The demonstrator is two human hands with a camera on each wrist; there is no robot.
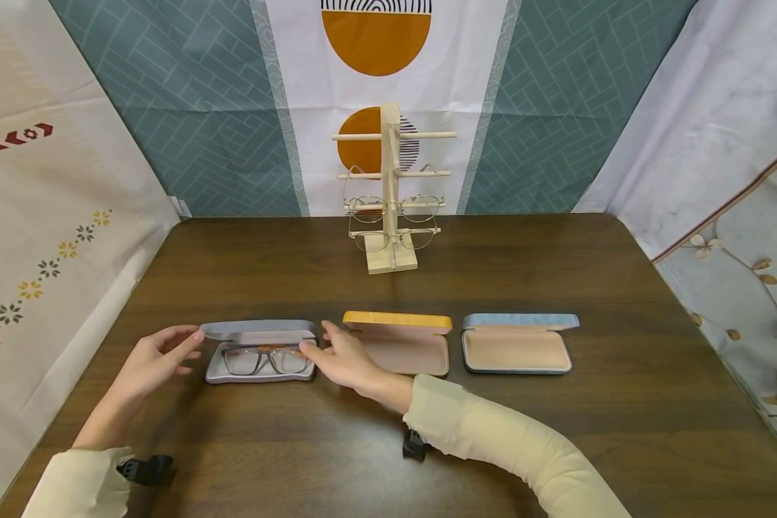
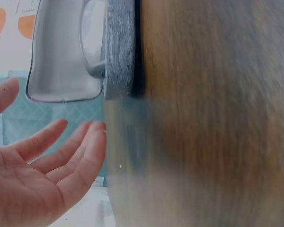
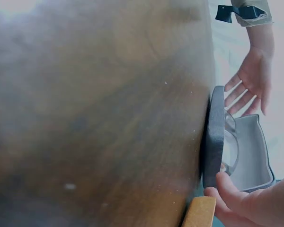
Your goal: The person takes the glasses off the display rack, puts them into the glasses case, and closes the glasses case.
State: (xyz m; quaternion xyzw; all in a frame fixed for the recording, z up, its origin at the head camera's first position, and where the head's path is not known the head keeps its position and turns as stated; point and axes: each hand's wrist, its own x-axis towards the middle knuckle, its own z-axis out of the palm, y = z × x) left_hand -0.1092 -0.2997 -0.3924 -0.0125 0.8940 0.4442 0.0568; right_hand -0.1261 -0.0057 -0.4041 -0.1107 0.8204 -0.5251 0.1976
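Note:
A grey eyeglass case [image 1: 259, 378] lies with its lid raised at the left of the table. Inside it rests a pair of dark-framed glasses [image 1: 288, 362], temples folded behind the lenses. My left hand [image 1: 157, 362] is beside the case's left end, fingertips close to the lid's corner; the left wrist view shows its fingers loosely bent, holding nothing. At the case's right end is my right hand [image 1: 346, 357]. Its thumb [image 3: 231, 190] touches the case's rim near the glasses, and the fingers extend past the end, partly hidden in the right wrist view.
A yellow case [image 1: 398, 319] and a blue case [image 1: 520, 321] stand with lids up to the right of the grey one. Behind them is a wooden display stand [image 1: 391, 187] holding two pairs of thin-framed glasses [image 1: 375, 242]. Patterned cloths hang around the table.

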